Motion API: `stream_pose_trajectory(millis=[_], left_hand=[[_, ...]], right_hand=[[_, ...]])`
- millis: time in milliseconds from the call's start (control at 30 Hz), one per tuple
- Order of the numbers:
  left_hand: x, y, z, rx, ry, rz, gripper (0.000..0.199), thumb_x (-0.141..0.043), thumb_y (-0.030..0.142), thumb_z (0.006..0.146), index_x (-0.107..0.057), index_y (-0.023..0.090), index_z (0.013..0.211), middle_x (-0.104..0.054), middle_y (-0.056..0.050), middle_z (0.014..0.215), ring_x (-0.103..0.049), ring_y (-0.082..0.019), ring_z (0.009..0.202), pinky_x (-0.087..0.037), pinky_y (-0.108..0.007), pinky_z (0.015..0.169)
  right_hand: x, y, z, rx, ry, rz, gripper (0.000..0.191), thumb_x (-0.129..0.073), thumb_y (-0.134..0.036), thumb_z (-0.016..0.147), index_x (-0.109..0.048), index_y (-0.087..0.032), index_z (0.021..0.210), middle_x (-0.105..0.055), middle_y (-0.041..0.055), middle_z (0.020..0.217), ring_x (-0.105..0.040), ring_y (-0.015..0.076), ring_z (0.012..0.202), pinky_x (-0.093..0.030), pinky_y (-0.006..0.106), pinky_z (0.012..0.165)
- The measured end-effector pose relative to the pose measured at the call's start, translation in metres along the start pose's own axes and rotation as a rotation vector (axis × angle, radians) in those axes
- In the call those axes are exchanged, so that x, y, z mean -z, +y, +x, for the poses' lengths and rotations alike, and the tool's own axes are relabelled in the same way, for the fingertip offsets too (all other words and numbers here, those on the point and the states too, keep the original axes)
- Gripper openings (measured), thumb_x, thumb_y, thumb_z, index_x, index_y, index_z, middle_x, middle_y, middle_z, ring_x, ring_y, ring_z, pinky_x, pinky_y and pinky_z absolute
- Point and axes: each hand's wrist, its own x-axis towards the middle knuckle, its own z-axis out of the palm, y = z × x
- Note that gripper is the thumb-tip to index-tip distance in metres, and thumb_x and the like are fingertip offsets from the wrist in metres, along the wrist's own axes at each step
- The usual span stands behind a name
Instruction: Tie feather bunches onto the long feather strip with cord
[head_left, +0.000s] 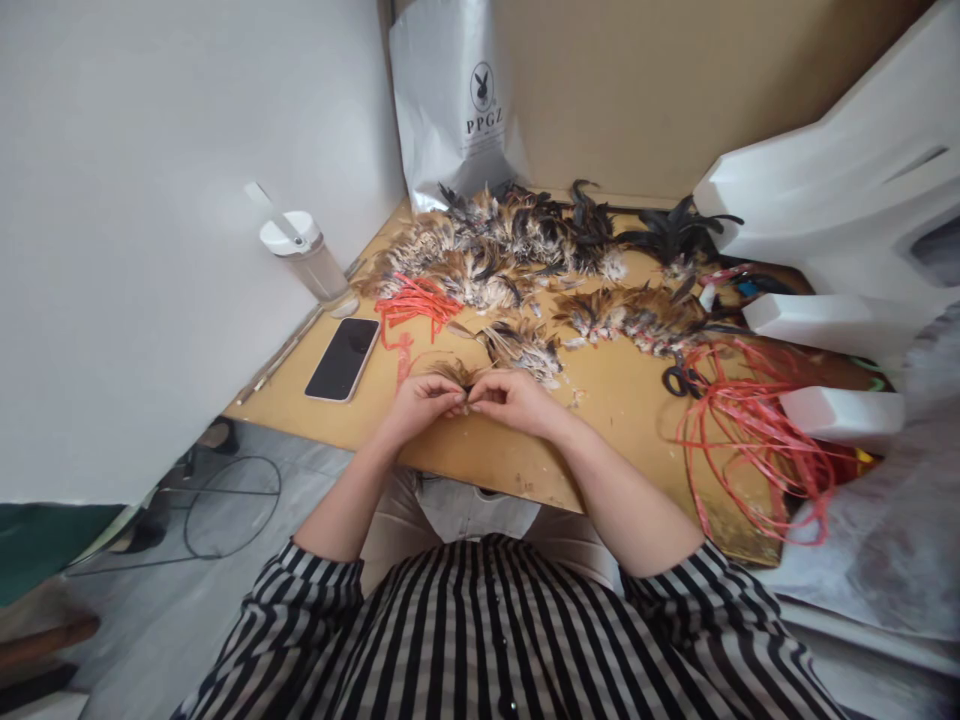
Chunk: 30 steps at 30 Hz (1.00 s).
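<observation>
Close to the front edge of the wooden table (622,460), my left hand (424,402) and my right hand (517,400) meet, fingertips nearly touching. Both are closed in a pinch on a small bunch of brown feathers (448,370), whose tips show above my left fingers. The quill ends are mostly hidden by my fingers. Just beyond my right hand lies a loose clump of feathers (521,350). Cut strips of red plastic string (418,305) are heaped past my left hand, with one strip trailing toward it.
Feather piles (517,240) spread across the back, and a row of tied bunches (637,315) lies right of centre. A phone (343,360) and a lidded cup (311,260) stand left. Scissors (679,378) and tangled red string (757,440) lie right. A silver bag (450,100) leans behind.
</observation>
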Motion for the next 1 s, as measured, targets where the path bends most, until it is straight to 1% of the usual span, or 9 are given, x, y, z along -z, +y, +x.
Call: stream_pose_trajectory(millis=[67,200,367,467,633,700,800,900,1000], left_hand=[[0.0,-0.001,0.001,-0.002,-0.002,0.008,0.026,-0.068,0.033,0.063,-0.063,0.01,0.074,-0.063,-0.004,0.061,-0.056,-0.009,0.053,-0.048,-0.021,0.055],[-0.001,-0.001,0.0,0.007,-0.057,0.053,0.025,-0.066,0.034,0.064,-0.063,0.011,0.072,-0.063,-0.004,0.061,-0.057,-0.01,0.055,-0.048,-0.022,0.055],[-0.003,0.002,-0.004,-0.03,-0.114,0.085,0.02,-0.065,0.03,0.066,-0.064,0.011,0.073,-0.064,-0.005,0.065,-0.057,-0.01,0.058,-0.046,-0.022,0.057],[-0.002,0.002,-0.004,-0.061,-0.152,0.093,0.018,-0.064,0.028,0.066,-0.065,0.011,0.073,-0.063,-0.004,0.066,-0.057,-0.01,0.06,-0.046,-0.022,0.058],[0.002,-0.003,-0.003,-0.071,-0.183,0.131,0.02,-0.063,0.03,0.068,-0.064,0.012,0.076,-0.065,-0.005,0.069,-0.058,-0.011,0.062,-0.047,-0.023,0.061],[0.003,-0.004,-0.002,-0.085,-0.187,0.161,0.02,-0.062,0.031,0.069,-0.064,0.012,0.076,-0.065,-0.005,0.07,-0.058,-0.012,0.063,-0.047,-0.023,0.061],[0.004,-0.005,-0.002,-0.101,-0.198,0.187,0.022,-0.062,0.032,0.069,-0.065,0.012,0.077,-0.065,-0.006,0.072,-0.059,-0.013,0.065,-0.047,-0.025,0.062],[0.004,-0.004,-0.002,-0.127,-0.228,0.212,0.021,-0.062,0.032,0.069,-0.065,0.013,0.077,-0.066,-0.007,0.074,-0.059,-0.014,0.067,-0.047,-0.026,0.065],[0.004,-0.002,-0.004,-0.157,-0.234,0.26,0.019,-0.061,0.031,0.071,-0.066,0.013,0.076,-0.065,-0.007,0.074,-0.059,-0.014,0.068,-0.047,-0.025,0.065]], right_hand=[[-0.004,0.004,0.0,-0.036,-0.019,-0.021,0.011,-0.056,-0.021,0.073,-0.064,-0.017,0.08,-0.059,-0.0001,0.07,-0.049,0.0088,0.059,-0.035,0.021,0.057],[-0.009,0.01,0.002,-0.134,0.029,0.009,0.02,-0.051,-0.022,0.076,-0.064,-0.016,0.09,-0.06,-0.0004,0.067,-0.046,0.0082,0.054,-0.034,0.02,0.053],[-0.013,0.015,0.005,-0.209,-0.009,-0.047,0.023,-0.05,-0.017,0.073,-0.067,-0.016,0.089,-0.065,0.0011,0.072,-0.051,0.0097,0.06,-0.036,0.021,0.058],[-0.012,0.019,0.005,-0.221,-0.016,-0.052,0.028,-0.049,-0.012,0.07,-0.066,-0.016,0.092,-0.063,0.0001,0.069,-0.05,0.0095,0.058,-0.036,0.021,0.057],[-0.005,0.021,0.003,-0.187,-0.093,0.163,0.035,-0.047,-0.01,0.069,-0.062,-0.015,0.1,-0.061,-0.0016,0.069,-0.048,0.008,0.057,-0.035,0.019,0.055],[-0.002,0.02,0.002,-0.175,-0.121,0.222,0.032,-0.047,-0.011,0.07,-0.062,-0.016,0.098,-0.061,-0.0015,0.071,-0.05,0.0078,0.059,-0.036,0.019,0.055],[-0.001,0.019,0.002,-0.17,-0.122,0.152,0.022,-0.053,-0.017,0.07,-0.064,-0.016,0.089,-0.061,-0.0018,0.068,-0.049,0.0081,0.058,-0.035,0.02,0.055],[-0.004,0.02,0.004,-0.19,-0.074,0.034,0.017,-0.058,-0.022,0.069,-0.066,-0.017,0.083,-0.062,-0.0011,0.069,-0.05,0.009,0.059,-0.035,0.02,0.056],[-0.01,0.023,0.005,-0.253,0.019,-0.081,0.01,-0.058,-0.019,0.068,-0.066,-0.018,0.073,-0.062,-0.0006,0.068,-0.051,0.0098,0.061,-0.034,0.021,0.056]])
